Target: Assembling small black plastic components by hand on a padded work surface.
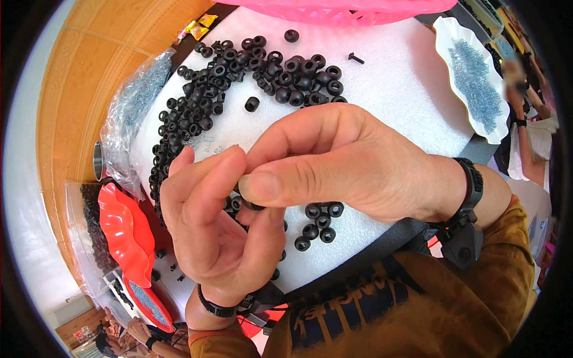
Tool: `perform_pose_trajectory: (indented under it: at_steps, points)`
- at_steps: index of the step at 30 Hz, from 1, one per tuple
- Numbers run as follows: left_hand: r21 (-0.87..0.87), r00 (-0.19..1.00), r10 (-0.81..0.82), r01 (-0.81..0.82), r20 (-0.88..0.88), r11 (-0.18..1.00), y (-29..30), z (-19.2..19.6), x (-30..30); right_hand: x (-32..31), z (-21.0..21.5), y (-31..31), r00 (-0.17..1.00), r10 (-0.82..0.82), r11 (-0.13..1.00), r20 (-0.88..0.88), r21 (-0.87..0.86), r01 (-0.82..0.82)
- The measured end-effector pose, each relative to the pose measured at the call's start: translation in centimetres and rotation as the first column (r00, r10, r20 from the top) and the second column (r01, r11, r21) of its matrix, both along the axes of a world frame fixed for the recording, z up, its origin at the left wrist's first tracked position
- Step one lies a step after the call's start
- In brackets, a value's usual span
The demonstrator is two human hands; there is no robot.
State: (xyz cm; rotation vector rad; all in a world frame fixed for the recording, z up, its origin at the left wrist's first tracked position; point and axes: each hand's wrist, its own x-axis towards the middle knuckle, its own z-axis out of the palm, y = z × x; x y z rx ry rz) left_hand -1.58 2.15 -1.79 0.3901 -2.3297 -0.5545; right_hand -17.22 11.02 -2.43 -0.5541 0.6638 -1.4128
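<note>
My left hand [218, 227] and my right hand [340, 164] meet over a white foam pad [406, 89]. Between the fingertips of both hands sits one small black rubber ring [249, 204], mostly hidden by my right thumb. A big curved heap of the same black rings [239, 77] lies on the pad beyond my hands. A few more rings [319, 224] lie just below my right hand. A lone black screw [356, 58] rests near the pad's far side. Black bands sit on both wrists.
A white wavy plate [471, 77] of small silvery parts stands at the right. A clear bag of silvery parts [134, 113] lies left of the pad. Red wavy dishes [128, 235] sit lower left. A pink basket [340, 9] is at the far edge. Another person sits at the right rim.
</note>
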Motion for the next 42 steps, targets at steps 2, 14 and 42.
perform_pose_trajectory:
  at_steps: [2, 14, 42]
  points:
    - [-0.01, 1.0, -0.007, 0.006, -0.002, 1.0, -0.2, -0.2, -0.1, 0.1, -0.1, -0.1, 1.0, -0.005, 1.0, 0.015, 0.016, 0.005]
    - [0.008, 1.0, -0.004, 0.004, 0.004, 1.0, 0.0, -0.1, -0.3, -0.2, 0.2, -0.1, 0.999, -0.024, 0.994, -0.026, 0.104, 0.026]
    - [-0.077, 0.994, -0.005, 0.014, 0.109, 0.997, -1.6, 0.1, 0.0, -0.1, 0.4, 0.1, 0.996, 0.064, 0.989, -0.065, 0.138, -0.055]
